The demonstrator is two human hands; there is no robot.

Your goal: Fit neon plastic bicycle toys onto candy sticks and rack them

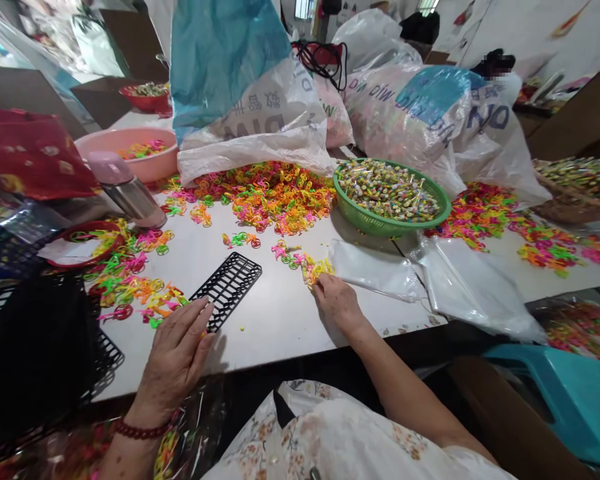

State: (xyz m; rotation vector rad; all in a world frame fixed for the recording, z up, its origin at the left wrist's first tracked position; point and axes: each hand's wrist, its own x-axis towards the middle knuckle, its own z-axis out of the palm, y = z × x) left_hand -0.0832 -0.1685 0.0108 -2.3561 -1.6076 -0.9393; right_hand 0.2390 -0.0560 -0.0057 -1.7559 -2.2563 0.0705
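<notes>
My left hand (180, 347) lies with fingers stretched over the near left end of a black slotted plastic rack (233, 283). A green plastic piece (184, 301) shows at its fingers, and a bit of orange shows near the thumb. My right hand (337, 300) is closed in a pinch at a yellow plastic toy (323, 268) with round, wheel-like parts; its fingertips are partly hidden. Just beyond lie a few pink and green toys (285, 253). A short row of toys (241, 240) rests past the rack's far end.
A big heap of bright toys (280, 197) spreads across the back. A green basket (393, 223) holds many small wrapped pieces. Clear plastic bags (380, 270) lie right. At left stand a steel flask (130, 193), a pink basin (155, 170) and stacked black racks (40, 360).
</notes>
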